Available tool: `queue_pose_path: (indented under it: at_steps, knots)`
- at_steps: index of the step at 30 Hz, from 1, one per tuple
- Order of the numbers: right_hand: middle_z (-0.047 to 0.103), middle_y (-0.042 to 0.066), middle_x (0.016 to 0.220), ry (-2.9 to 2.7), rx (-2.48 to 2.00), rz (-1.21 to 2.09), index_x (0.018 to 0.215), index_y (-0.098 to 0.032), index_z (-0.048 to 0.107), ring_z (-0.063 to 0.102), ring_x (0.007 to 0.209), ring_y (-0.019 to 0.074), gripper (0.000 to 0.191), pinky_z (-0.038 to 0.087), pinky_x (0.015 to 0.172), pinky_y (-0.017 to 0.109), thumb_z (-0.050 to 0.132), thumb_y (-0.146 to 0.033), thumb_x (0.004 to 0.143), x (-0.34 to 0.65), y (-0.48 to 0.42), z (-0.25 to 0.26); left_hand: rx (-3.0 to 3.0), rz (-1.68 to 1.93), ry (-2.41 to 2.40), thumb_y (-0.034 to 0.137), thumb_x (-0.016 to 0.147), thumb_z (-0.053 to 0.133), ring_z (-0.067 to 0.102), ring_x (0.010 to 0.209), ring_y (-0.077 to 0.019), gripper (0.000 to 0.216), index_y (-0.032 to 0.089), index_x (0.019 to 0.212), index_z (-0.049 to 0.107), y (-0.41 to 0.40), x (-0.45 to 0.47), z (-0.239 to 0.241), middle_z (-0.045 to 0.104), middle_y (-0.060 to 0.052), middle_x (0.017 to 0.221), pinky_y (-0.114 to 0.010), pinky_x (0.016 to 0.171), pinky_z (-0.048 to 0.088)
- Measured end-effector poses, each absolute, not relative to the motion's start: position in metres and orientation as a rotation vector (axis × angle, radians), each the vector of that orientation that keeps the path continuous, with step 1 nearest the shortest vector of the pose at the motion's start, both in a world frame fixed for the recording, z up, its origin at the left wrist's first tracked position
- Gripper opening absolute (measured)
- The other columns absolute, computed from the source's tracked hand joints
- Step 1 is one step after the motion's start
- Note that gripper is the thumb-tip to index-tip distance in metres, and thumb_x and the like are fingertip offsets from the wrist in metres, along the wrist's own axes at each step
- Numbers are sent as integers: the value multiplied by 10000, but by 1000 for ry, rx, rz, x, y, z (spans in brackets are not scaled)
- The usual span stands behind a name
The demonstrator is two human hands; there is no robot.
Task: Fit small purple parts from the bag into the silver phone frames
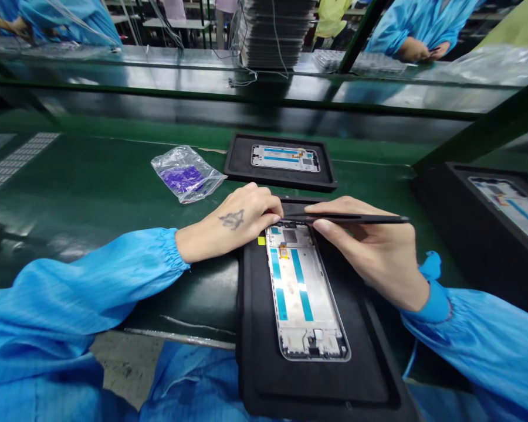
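A white phone frame (305, 293) with blue strips lies in a black tray (259, 351) in front of me. My left hand (233, 223) rests at the frame's top left corner, fingers curled and pinched against its edge. My right hand (374, 252) is closed on black tweezers (347, 218), whose tips point left and meet the left fingertips above the frame's top edge. A small yellow tab (261, 240) sits on the tray beside the left hand. Whatever is pinched at the tips is too small to see.
A second black tray with a phone frame (286, 158) lies farther back on the green belt (92, 187). A clear bag of purple parts (185, 174) lies to its left. Another tray (501, 205) stands at the right. People in blue coats work across the line, behind a stack of trays (275, 32).
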State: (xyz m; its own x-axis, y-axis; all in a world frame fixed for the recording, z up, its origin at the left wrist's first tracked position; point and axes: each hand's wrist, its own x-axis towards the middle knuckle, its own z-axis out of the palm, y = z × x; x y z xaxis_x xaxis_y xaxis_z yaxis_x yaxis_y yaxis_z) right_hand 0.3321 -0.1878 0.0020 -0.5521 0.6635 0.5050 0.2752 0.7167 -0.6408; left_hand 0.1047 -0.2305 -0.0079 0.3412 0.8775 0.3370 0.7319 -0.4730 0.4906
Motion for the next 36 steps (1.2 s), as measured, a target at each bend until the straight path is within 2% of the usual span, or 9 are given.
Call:
queue_pose_path:
  at_steps: [5,11,19,24,27,28,30,33,36]
  knots:
    - [777,37,1001,-2266,-591,474,1076,-273,764,735,882,213,197,577,791,335,706,-212,897,333,-191,1,2435,803,1447,157,975,556,556,817,-171,159,164,888,689,-232,106,-10,697,-14,865,-315,781,418]
    - [776,21,989,-2253,-665,490,1054,-256,763,727,868,180,161,567,762,299,686,-218,918,331,-190,2,2507,736,1441,187,994,516,529,815,-175,188,159,881,664,-231,105,-10,677,-24,874,-332,794,412]
    - [780,25,963,-2263,-675,530,1019,-250,772,726,842,182,132,567,746,308,690,-239,917,329,-189,3,2530,702,1450,176,1002,507,536,799,-170,198,157,873,655,-229,106,-9,678,-18,860,-341,806,422]
    - [786,6,952,-2171,-726,581,964,-269,779,730,838,180,105,576,744,303,701,-231,906,330,-185,6,2645,779,1488,231,1028,503,561,908,-204,169,157,1044,654,-246,107,-2,678,-59,991,-363,821,445]
    - [787,1,954,-2088,-805,630,926,-268,779,733,825,182,92,583,707,300,694,-237,909,332,-177,7,2857,750,1299,284,1035,479,532,847,-210,205,162,965,628,-281,123,6,652,-71,971,-364,721,426]
    - [787,0,953,-2068,-823,657,914,-267,778,735,823,183,91,589,705,301,691,-239,910,333,-175,7,2919,735,1140,302,1032,479,506,781,-201,223,176,900,606,-294,131,7,628,-52,891,-359,666,403]
    - [785,-1,957,-2043,-831,721,899,-259,777,738,838,185,84,601,728,302,694,-246,906,333,-171,5,2964,586,931,390,1012,520,479,727,-195,244,186,895,584,-316,145,5,582,-40,831,-352,592,361]
    - [782,5,967,-2026,-820,787,906,-241,778,737,856,186,78,606,748,301,710,-276,895,332,-169,1,2968,501,936,274,987,535,471,705,-189,140,189,877,556,-331,160,-4,543,-35,808,-345,567,347]
    - [779,19,982,-2028,-838,838,918,-223,778,736,856,197,118,605,755,320,712,-317,893,332,-170,-2,3009,517,917,179,980,464,467,689,-198,164,183,836,543,-331,163,-8,504,-40,761,-350,568,353]
